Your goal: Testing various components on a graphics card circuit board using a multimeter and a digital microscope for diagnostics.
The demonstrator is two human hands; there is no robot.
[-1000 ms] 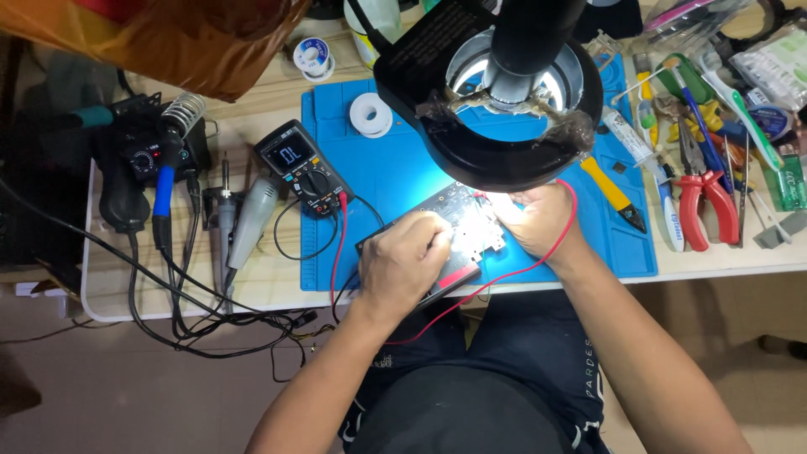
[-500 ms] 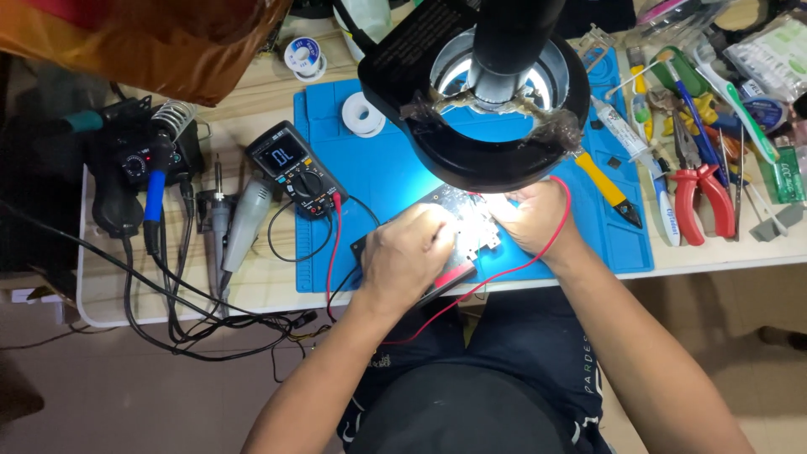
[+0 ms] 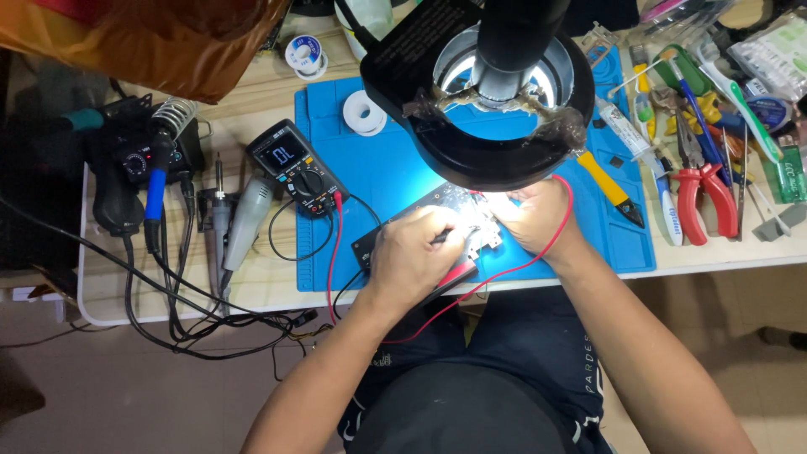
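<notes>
A dark circuit board lies on the blue work mat, brightly lit under a black ring-light magnifier. My left hand rests on the board and grips a black probe, its tip touching the lit part of the board. My right hand sits at the board's right edge, partly under the magnifier, with the red lead looping around it; what its fingers hold is hidden. Both leads run to a multimeter at the mat's left edge.
Left of the mat stand a soldering station, a blue-handled iron and tangled black cables. Solder reels sit at the back. Red pliers, screwdrivers and tweezers crowd the right side. An orange bag hangs top left.
The view has shifted slightly. Both hands stay on the board, with the left hand's probe moved a little across it.
</notes>
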